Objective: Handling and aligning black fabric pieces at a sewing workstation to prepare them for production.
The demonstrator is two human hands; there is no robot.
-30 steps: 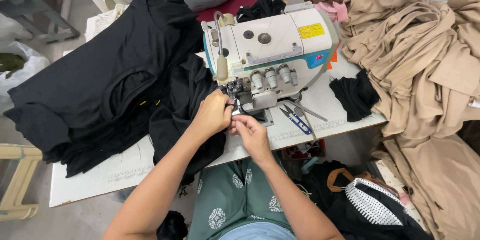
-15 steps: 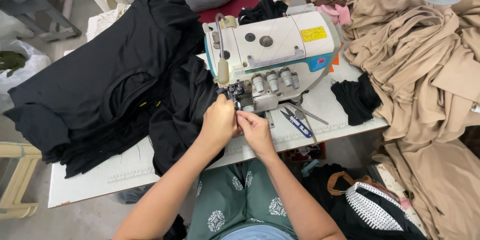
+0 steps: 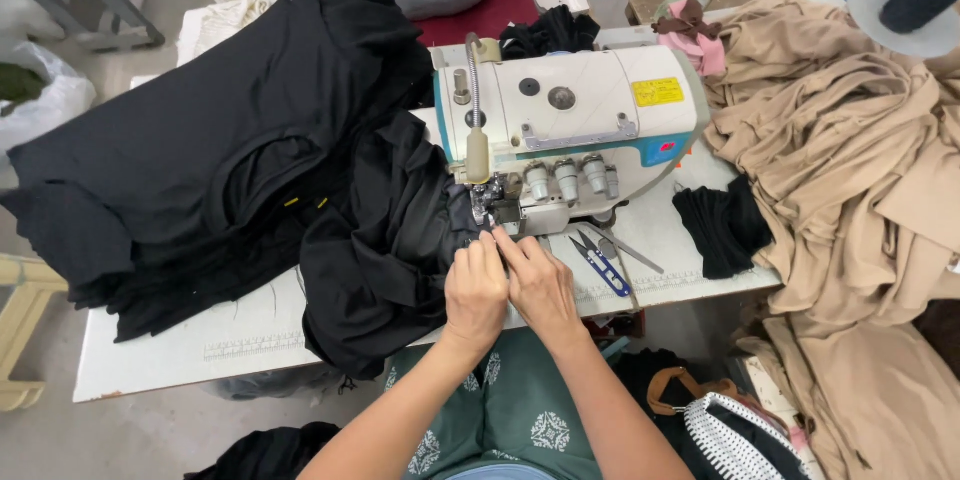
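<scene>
Two hands are meeting at the front of the white sewing machine, right below its needle area. The left hand is lying knuckles-up with its fingers drawn together, and its fingertips are pressing on the edge of the black fabric piece that is spilling off the table's front edge. The right hand is sitting just beside it at three o'clock, touching it, fingers also closed up and pointing toward twelve o'clock at the presser foot; whether it is pinching the cloth or only pressing it down I cannot tell from here. That black piece is lying at nine o'clock from the hands, bunched and hanging partly over the white table. A bigger heap of black garments is spreading at ten o'clock across the table. Blue-handled thread snips are resting at two o'clock from the right hand, near the machine's base. A small black bundle is sitting farther out at three o'clock, and a large pile of tan fabric is covering the far right side.
</scene>
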